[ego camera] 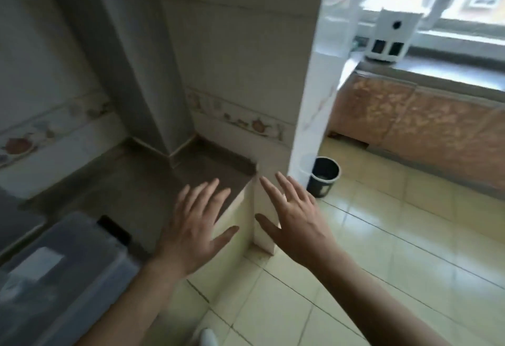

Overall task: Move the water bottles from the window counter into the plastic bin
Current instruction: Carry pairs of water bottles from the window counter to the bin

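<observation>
My left hand and my right hand are both stretched out in front of me, fingers spread, holding nothing. A translucent plastic bin with a lid sits on the dark kitchen counter at the lower left, just left of my left forearm. The window counter runs along the upper right under the window. No water bottle shows in this blurred view.
A white box-shaped device stands on the window counter. A white tiled pillar separates the two counters. A dark bucket stands on the tiled floor behind the pillar's foot.
</observation>
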